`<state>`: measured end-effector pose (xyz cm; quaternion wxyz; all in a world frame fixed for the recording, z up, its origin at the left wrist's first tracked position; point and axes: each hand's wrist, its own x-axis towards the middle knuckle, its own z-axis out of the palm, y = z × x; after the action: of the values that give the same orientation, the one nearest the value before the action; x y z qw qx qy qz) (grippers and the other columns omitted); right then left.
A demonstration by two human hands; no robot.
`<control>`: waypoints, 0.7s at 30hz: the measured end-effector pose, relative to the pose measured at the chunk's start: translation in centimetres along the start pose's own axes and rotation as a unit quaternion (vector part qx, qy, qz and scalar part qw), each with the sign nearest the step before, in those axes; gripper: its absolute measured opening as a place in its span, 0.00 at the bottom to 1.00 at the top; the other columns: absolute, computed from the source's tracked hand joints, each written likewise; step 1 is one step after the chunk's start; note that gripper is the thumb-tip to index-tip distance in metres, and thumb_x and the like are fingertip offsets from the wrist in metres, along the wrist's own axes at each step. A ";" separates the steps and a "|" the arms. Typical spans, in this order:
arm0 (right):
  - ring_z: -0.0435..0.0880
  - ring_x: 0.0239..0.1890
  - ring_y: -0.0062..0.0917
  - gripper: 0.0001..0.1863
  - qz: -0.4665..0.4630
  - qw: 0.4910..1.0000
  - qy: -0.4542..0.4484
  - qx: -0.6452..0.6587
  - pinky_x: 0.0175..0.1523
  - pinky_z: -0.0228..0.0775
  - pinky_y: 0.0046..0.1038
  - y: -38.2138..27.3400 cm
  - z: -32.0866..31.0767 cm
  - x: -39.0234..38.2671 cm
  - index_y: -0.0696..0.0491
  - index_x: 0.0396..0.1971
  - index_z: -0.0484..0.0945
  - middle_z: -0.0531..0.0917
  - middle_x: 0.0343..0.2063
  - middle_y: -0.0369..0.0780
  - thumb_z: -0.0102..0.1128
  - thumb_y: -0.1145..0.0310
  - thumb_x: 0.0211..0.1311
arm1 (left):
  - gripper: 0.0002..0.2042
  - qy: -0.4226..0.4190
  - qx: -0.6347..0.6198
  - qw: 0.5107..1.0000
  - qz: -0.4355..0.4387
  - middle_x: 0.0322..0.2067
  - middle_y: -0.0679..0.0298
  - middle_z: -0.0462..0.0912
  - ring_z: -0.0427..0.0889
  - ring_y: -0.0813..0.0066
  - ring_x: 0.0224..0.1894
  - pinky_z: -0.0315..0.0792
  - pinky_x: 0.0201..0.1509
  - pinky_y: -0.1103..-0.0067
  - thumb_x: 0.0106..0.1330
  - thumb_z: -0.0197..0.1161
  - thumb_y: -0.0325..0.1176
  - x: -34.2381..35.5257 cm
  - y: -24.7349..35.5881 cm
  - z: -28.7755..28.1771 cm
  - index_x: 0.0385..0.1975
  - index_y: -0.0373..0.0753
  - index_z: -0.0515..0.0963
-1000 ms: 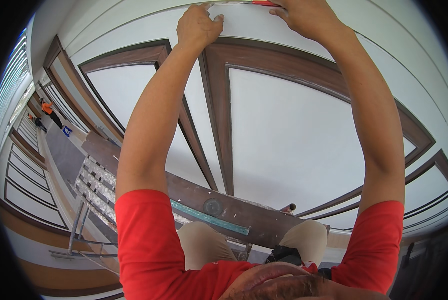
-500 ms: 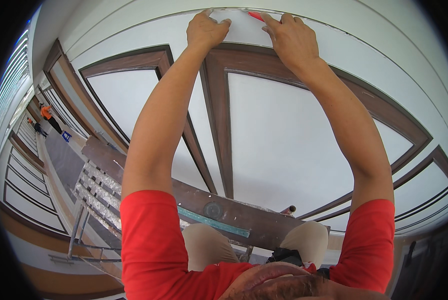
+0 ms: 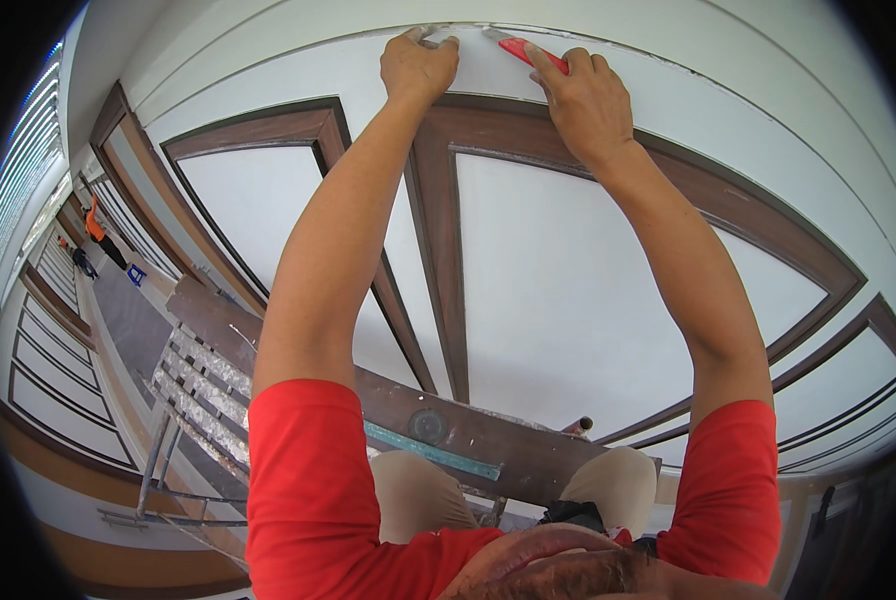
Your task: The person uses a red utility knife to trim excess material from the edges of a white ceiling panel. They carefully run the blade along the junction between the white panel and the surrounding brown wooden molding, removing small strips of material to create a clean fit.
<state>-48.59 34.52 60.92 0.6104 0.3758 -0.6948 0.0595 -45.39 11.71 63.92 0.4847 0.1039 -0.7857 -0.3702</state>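
Red tool (image 3: 514, 48) partly behind fingers (image 3: 545, 70)

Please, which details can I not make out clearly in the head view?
Head view, all three:
- Part of the red tool: covered by the right grip.
- What, if anything, the left grip holds: too small to tell.
- Distant person in orange: hand details too small.

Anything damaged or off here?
Two things. The wall seam, right of the right hand with the red tool, has a dark, ragged edge in spots. The slatted platform at left is splotched whitish, unlike the mostly brown plank beside it; whether that's dried spillage, I can't tell.
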 end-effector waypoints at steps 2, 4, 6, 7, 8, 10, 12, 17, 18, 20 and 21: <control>0.78 0.33 0.34 0.22 -0.009 1.000 0.016 -0.008 0.38 0.76 0.35 0.3 0.6 -0.3 0.43 0.59 0.81 0.78 0.30 0.41 0.65 0.69 0.64 | 0.26 -0.002 -0.019 1.000 0.002 0.30 0.63 0.87 0.84 0.75 0.31 0.77 0.41 0.78 0.61 0.70 0.43 0.0 0.0 0.1 0.56 0.33 0.82; 0.78 0.33 0.33 0.21 -0.015 0.999 0.035 -0.007 0.38 0.76 0.35 0.8 1.1 -0.6 0.42 0.58 0.82 0.77 0.30 0.40 0.65 0.67 0.64 | 0.26 -0.002 -0.037 0.999 -0.001 0.31 0.62 0.87 0.84 0.76 0.31 0.77 0.40 0.78 0.61 0.70 0.42 0.0 0.1 0.1 0.56 0.33 0.82; 0.78 0.33 0.32 0.21 -0.019 0.999 0.051 0.001 0.37 0.76 0.34 0.9 1.3 -0.6 0.40 0.58 0.82 0.77 0.30 0.39 0.66 0.64 0.65 | 0.25 -0.002 -0.055 0.998 -0.011 0.31 0.63 0.87 0.83 0.77 0.30 0.76 0.40 0.78 0.61 0.71 0.41 -0.1 0.3 0.2 0.56 0.33 0.82; 0.78 0.32 0.32 0.20 -0.014 0.999 0.050 0.004 0.35 0.76 0.34 0.9 1.4 -0.6 0.40 0.57 0.82 0.77 0.30 0.39 0.66 0.63 0.65 | 0.25 -0.010 -0.075 0.997 -0.023 0.31 0.63 0.87 0.82 0.77 0.29 0.76 0.39 0.78 0.61 0.71 0.41 -0.2 0.3 0.3 0.56 0.33 0.82; 0.78 0.32 0.32 0.20 -0.007 0.999 0.050 0.008 0.34 0.76 0.34 0.8 1.2 -0.6 0.40 0.57 0.82 0.77 0.30 0.39 0.67 0.62 0.65 | 0.25 -0.018 -0.093 0.995 -0.034 0.30 0.64 0.86 0.81 0.78 0.29 0.75 0.39 0.79 0.62 0.71 0.41 -0.6 0.6 0.1 0.56 0.34 0.82; 0.79 0.31 0.32 0.20 0.011 0.999 0.042 0.019 0.32 0.76 0.34 0.6 0.8 -0.5 0.39 0.57 0.83 0.77 0.29 0.39 0.67 0.60 0.65 | 0.25 -0.029 -0.110 0.993 -0.042 0.30 0.64 0.86 0.80 0.79 0.29 0.75 0.38 0.79 0.62 0.71 0.41 -1.0 1.1 0.0 0.56 0.35 0.83; 0.80 0.31 0.31 0.19 0.028 0.999 0.027 0.034 0.31 0.76 0.34 0.3 0.3 -0.2 0.39 0.56 0.83 0.78 0.29 0.39 0.67 0.59 0.65 | 0.25 -0.031 -0.108 0.993 -0.038 0.29 0.65 0.85 0.80 0.79 0.28 0.74 0.37 0.80 0.62 0.71 0.41 -1.0 1.0 -0.2 0.57 0.36 0.83; 0.82 0.31 0.31 0.19 0.027 0.998 0.009 0.049 0.31 0.78 0.34 0.4 -0.7 0.4 0.40 0.56 0.84 0.79 0.30 0.39 0.67 0.58 0.66 | 0.24 -0.046 -0.073 0.996 -0.015 0.25 0.66 0.84 0.81 0.77 0.27 0.75 0.39 0.79 0.62 0.69 0.41 -0.9 1.0 -0.2 0.57 0.38 0.83; 0.82 0.32 0.31 0.18 0.017 0.999 0.009 0.039 0.32 0.78 0.34 0.7 -0.9 0.4 0.40 0.56 0.84 0.79 0.30 0.39 0.67 0.58 0.66 | 0.24 -0.055 -0.057 0.997 -0.004 0.24 0.66 0.84 0.81 0.76 0.27 0.75 0.39 0.78 0.62 0.69 0.42 -1.0 1.5 -0.2 0.57 0.38 0.83; 0.82 0.32 0.31 0.18 0.013 0.999 0.024 0.039 0.32 0.78 0.34 0.8 -1.4 0.2 0.40 0.56 0.84 0.79 0.29 0.39 0.67 0.58 0.66 | 0.24 -0.059 0.000 0.997 0.043 0.24 0.65 0.85 0.83 0.73 0.27 0.77 0.41 0.76 0.62 0.68 0.43 -1.0 1.5 0.2 0.57 0.39 0.83; 0.82 0.32 0.31 0.18 0.011 0.999 0.033 0.041 0.32 0.78 0.34 0.8 -1.6 0.2 0.40 0.56 0.84 0.79 0.29 0.39 0.67 0.57 0.66 | 0.24 -0.060 0.030 0.996 0.065 0.24 0.65 0.85 0.84 0.72 0.28 0.77 0.42 0.75 0.62 0.67 0.44 -0.9 1.3 0.2 0.57 0.39 0.83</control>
<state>-47.73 35.87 61.83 0.6163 0.3907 -0.6754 0.1067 -44.86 13.21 64.15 0.4565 0.0447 -0.8292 -0.3195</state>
